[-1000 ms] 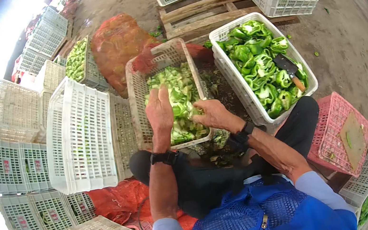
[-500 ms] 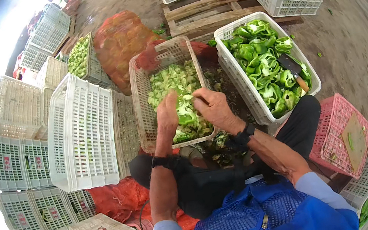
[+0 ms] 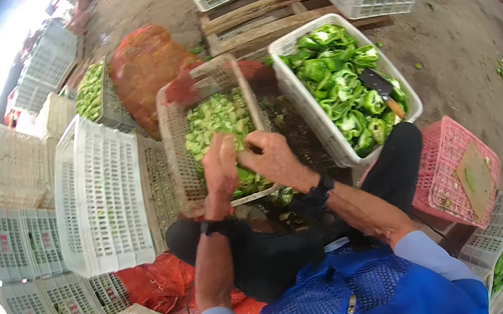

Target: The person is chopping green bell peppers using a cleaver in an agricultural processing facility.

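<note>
My left hand (image 3: 220, 165) and my right hand (image 3: 275, 162) are close together over a white plastic crate (image 3: 172, 169) of pale green pepper cores and scraps (image 3: 214, 120). Both are closed, fingers bent inward, on a piece of green pepper (image 3: 247, 179) that shows partly between and below them. Motion blur and my fingers hide much of it. Right of my hands, a second white crate (image 3: 319, 126) is heaped with halved green peppers (image 3: 334, 75). A cleaver (image 3: 376, 82) with a wooden handle lies on that heap.
An upended white crate (image 3: 100, 200) and stacked crates (image 3: 11, 241) stand at left. Behind the scrap crate lies an orange mesh sack (image 3: 146, 75), beside a wooden pallet (image 3: 262, 14). A pink crate (image 3: 438, 173) carrying a board (image 3: 478, 183) sits by my right knee.
My hands have drawn closer together, covering more of the green pepper. The whole view has shifted, with the crates now further left in it.
</note>
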`<state>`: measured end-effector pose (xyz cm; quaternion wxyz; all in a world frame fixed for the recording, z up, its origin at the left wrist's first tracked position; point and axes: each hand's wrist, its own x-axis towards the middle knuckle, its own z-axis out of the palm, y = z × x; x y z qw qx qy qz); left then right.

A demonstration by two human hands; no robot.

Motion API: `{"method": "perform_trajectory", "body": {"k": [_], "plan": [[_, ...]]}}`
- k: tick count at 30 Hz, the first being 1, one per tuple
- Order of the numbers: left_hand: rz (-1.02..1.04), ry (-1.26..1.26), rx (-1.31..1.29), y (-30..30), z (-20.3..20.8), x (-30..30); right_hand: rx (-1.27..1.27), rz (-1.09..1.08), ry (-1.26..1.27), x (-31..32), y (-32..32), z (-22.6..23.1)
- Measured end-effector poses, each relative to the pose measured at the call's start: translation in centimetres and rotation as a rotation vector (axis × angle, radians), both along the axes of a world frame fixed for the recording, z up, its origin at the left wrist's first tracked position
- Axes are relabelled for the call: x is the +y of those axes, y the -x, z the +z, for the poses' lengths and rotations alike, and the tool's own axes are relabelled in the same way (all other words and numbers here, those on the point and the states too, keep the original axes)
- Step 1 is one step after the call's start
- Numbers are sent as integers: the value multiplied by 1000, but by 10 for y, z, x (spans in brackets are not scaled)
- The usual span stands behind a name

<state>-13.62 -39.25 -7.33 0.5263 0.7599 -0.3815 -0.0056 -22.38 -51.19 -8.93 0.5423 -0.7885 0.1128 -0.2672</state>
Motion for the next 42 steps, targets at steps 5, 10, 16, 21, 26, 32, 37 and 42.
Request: {"method": "perform_trajectory", "body": {"k": [5,10,16,21,26,32,37,42], "plan": [[79,-129,135,5,3,5,32,-24,68,11,-4,-5],[41,-15,116,-2,-12,-3,-85,-18,-37,-5,10,-11],[-9,72,408,7,-2,-19,15,138,-535,-31,25,-5],[184,253,888,-14,-34,-17,205,244,387,-65,26,-72],[295,-495,-259,-14,-15,-18,381,-150,463,-153,65,-74],[122,1,806,-22,10,-29,884,-211,743,-268,136,-88],[-100,-5,730,-7,11,-58,1111,-51,844,-281,163,-125],[-253,-196,749,8,3,-68,863,-125,884,-289,166,-102]]}}
